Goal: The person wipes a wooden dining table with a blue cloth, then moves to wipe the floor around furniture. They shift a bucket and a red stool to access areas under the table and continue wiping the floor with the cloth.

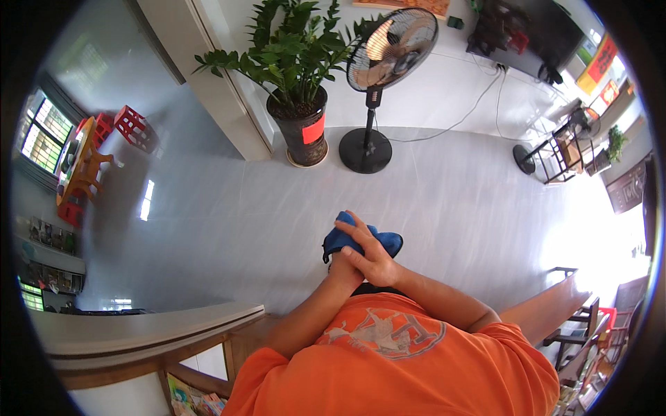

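Note:
A blue cloth (387, 243) with dark edging is held in front of my body, between my two hands. My right hand (372, 255) lies over it, fingers spread across the top and the thumb near my left wrist. The cloth hides most of my left hand (344, 265); only the part by the wrist shows, and its fingers cannot be seen. Below the cloth is the grey polished floor (291, 218).
A potted plant (299, 135) and a black pedestal fan (366, 151) stand by the far wall. A door frame (223, 93) rises at left. Near me are a wooden shelf (244, 338) at lower left and a wooden bench (546, 307) at right. A cable (458, 127) trails along the wall.

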The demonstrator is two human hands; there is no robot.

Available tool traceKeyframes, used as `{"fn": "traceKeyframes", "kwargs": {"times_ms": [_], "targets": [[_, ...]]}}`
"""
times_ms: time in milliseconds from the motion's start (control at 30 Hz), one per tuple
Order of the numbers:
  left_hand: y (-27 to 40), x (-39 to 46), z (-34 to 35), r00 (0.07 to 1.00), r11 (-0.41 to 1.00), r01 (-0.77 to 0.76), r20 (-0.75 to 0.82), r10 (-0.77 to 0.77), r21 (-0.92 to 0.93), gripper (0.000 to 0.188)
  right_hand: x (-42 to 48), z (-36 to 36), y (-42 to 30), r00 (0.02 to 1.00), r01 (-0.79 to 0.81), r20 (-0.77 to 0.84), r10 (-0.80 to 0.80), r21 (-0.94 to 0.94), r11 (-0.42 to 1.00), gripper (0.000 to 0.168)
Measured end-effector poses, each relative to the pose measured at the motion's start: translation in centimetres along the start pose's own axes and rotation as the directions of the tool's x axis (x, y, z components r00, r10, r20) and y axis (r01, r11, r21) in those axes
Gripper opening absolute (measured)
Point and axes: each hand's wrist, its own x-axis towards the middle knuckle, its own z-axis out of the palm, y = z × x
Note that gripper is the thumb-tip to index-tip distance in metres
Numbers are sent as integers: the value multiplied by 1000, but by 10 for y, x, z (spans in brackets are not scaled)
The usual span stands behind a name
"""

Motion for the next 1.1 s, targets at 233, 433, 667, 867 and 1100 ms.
{"fn": "traceKeyframes", "kwargs": {"times_ms": [233,433,667,867,1100], "targets": [[43,78,-86,956,478,264,163,-242,-838,51,88,-16,-30,966,58,257,3,-232,971,62],[87,131,-134,804,483,329,-28,-594,-811,77,105,-65,18,984,-116,89,153,-330,937,46],[52,153,-190,908,390,208,29,-417,-897,77,118,-145,158,893,-333,30,449,-628,704,39],[48,173,-205,924,319,217,89,-372,-923,38,149,-168,237,871,-412,-22,491,-579,703,32],[74,207,-199,857,451,147,-114,-502,-880,38,202,-164,274,867,-454,-54,496,-499,739,25]]}}
